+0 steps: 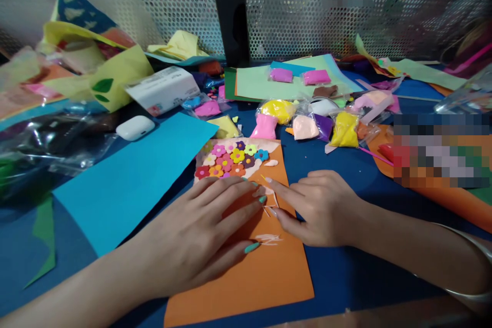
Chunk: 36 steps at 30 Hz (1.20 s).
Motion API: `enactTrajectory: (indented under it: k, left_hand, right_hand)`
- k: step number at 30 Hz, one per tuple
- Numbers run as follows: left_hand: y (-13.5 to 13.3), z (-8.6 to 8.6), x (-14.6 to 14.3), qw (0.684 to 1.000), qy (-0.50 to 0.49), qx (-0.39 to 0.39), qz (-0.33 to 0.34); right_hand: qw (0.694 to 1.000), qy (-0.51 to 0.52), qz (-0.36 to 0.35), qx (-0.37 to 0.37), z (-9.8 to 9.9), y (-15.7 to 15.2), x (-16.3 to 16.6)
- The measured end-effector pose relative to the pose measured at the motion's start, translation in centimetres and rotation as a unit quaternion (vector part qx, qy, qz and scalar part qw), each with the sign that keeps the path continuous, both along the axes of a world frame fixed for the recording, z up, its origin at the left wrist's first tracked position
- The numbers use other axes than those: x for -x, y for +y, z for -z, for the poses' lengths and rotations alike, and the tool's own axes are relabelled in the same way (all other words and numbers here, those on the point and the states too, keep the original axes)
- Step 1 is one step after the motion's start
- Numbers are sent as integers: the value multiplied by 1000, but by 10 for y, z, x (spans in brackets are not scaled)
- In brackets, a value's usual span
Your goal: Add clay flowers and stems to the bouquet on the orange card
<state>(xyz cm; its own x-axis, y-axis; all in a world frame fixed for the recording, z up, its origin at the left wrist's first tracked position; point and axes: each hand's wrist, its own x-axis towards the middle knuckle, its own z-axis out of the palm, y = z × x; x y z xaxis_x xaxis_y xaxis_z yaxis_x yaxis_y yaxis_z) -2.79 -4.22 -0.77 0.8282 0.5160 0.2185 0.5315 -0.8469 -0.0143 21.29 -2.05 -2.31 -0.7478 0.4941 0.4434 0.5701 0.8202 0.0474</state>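
Note:
An orange sheet of paper (pixel 230 287) lies in front of me. Small multicoloured clay flowers (pixel 225 162) sit clustered near its top on a pale pink clay layer. My left hand (pixel 207 220) rests palm down across the sheet, fingers stretched and slightly spread, below the flowers. Its fingertips touch or nearly touch pale clay. My right hand (pixel 321 205) is at the sheet's right edge; its index finger and thumb are apart, their tips beside thin pale clay strips (pixel 275 199). The other fingers curl in. Lower down is a patch of thin pale clay strands (pixel 269 239).
A blue paper sheet (pixel 134 184) lies at left, with a white earbud case (pixel 135 127) by it. Clay packets, such as a yellow one (pixel 345 129), stand behind the orange sheet. A phone (pixel 233 28) leans against a perforated metal panel (pixel 284 5). Plastic bags and paper scraps crowd the left.

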Motion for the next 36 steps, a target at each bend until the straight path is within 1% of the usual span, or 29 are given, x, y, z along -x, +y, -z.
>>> enactTrajectory:
  k: [6, 11, 20, 28, 36]
  left_hand:
    - [-1, 1, 0, 1000, -6, 1, -5]
    - [0, 1, 0, 1000, 7, -4, 0]
    - [1, 0, 0, 1000, 7, -15, 4]
    - [0, 1, 1, 1000, 3, -12, -2]
    - [1, 0, 1, 1000, 11, -20, 5]
  right_hand:
    - [1000, -17, -20, 17, 1, 1, -1]
    - [999, -24, -23, 26, 1, 1, 0]
    - [999, -28, -7, 21, 1, 0, 0]
    - [999, -26, -7, 26, 1, 0, 0]
    - [1000, -17, -2, 21, 1, 0, -1]
